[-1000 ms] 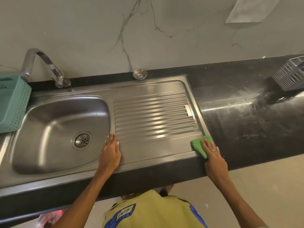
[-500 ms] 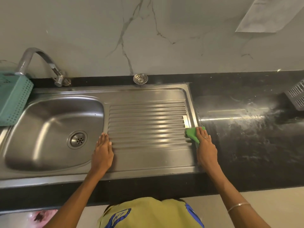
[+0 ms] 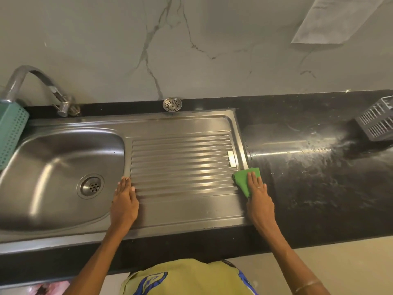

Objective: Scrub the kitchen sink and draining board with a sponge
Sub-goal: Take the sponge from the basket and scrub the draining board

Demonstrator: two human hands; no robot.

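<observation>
Yellow-green cloth of the person's top (image 3: 187,277) filled the nearest edge of the view, and both forearms reached away from it over the dark counter front. Beyond that, the left hand (image 3: 124,202) lay flat with straight fingers on the steel, its fingertips at the ridge between basin and ribs, holding nothing and apparently bracing the body. Well to the right of it, the right hand (image 3: 258,196) pressed straight fingers down on the green sponge (image 3: 244,179), a flat folded pad rather than a thick block. It lay at the right edge of the draining board (image 3: 180,162), and its far corner reached over the rim onto the black countertop (image 3: 308,167).

Left of the bracing hand sat the sink basin (image 3: 53,171) with its drain (image 3: 91,186), dry-looking and, I judged, not yet scrubbed. Further off, beyond both hands, a loose drain strainer (image 3: 172,104) rested on the back ledge, the tap (image 3: 40,86) arched at far left above a teal perforated basket (image 3: 11,133), and a grey slotted basket (image 3: 378,122) stood far to the right on smeared stone.

To do this pass well, I would keep the palm flat so pressure spreads across the whole pad. I would also stroke along the grooves rather than across them, so the pad reaches down between the ribs. The rim seam by the right hand probably needs a slow, firm run of its own.
</observation>
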